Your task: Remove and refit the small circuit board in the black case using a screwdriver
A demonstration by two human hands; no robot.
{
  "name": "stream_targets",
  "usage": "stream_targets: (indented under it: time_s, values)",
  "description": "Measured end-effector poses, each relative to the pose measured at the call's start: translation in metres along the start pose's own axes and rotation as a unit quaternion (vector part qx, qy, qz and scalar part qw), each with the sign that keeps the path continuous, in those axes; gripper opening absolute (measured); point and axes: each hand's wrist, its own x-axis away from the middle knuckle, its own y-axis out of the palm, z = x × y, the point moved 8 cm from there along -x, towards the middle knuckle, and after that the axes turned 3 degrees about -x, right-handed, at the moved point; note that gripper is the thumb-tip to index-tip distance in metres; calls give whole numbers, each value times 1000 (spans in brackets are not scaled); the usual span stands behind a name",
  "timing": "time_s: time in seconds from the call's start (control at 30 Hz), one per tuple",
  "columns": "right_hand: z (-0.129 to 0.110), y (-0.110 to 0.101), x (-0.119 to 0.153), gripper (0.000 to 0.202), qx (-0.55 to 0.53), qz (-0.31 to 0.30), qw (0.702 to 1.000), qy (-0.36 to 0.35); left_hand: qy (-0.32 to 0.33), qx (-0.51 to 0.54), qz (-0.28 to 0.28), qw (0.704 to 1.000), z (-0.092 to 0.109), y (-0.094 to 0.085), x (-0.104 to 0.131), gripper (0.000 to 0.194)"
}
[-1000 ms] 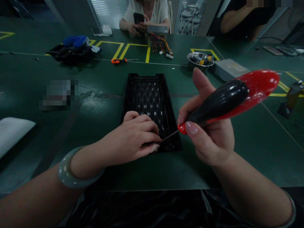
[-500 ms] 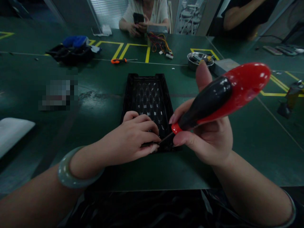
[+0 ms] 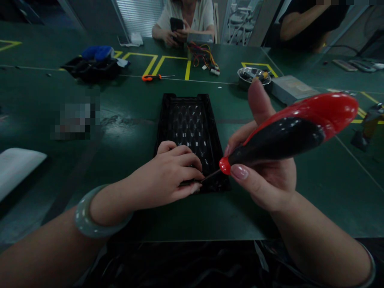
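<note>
A red and black screwdriver (image 3: 279, 140) is in my right hand (image 3: 270, 180), whose thumb and fingers close round the narrow end of its handle. Its thin shaft slants down to the left, and the tip meets the fingertips of my left hand (image 3: 174, 172). A black rectangular plastic frame with a wavy-patterned panel (image 3: 187, 120) lies flat on the green table. My left hand rests over its near end, fingers bent and fingertips pinched together at the screwdriver's tip. Whatever sits between those fingertips is hidden.
Further back lie an orange screwdriver (image 3: 151, 77), a black tray (image 3: 87, 70) with a blue item, and a metal box with coloured wires (image 3: 201, 40). To the right are a steel bowl (image 3: 250, 76) and a grey metal box (image 3: 292, 88). A person (image 3: 186, 24) opposite holds a phone.
The screwdriver's handle has swung right and turned, with more of its black side facing me. My right hand has shifted slightly right; my left hand has stayed put on the frame.
</note>
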Motion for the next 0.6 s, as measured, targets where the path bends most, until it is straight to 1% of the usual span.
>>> stream_targets:
  time_s: [0.07,0.1,0.2,0.3,0.37,0.4,0.5,0.53,0.6]
  values:
    - [-7,0,0,16,8,-9,998,-57,-1,4,-1,1000,0,0,0,16]
    - [-9,-1,0,15,11,-11,997,-74,-3,7,-3,1000,-1,1,0,16]
    - [-8,-3,-1,16,9,-11,997,-77,-6,16,-13,1000,-2,3,0,16]
    - [-5,-1,-1,14,14,-14,998,-63,-9,18,-15,1000,-3,3,1,16]
    - [-5,0,-1,22,16,-16,998,-61,-9,17,-12,1000,-2,3,1,16]
    - [-6,1,0,29,13,-14,998,-63,-8,16,-10,1000,-2,2,2,17]
    - [-3,4,1,61,-19,-20,999,-46,-8,12,-4,1000,-1,1,1,17]
    - [-2,6,2,68,-33,-26,998,-36,-9,13,-5,1000,-1,1,1,17]
    - [1,8,3,70,-55,-34,998,-21,-8,18,-9,1000,-1,2,1,16]
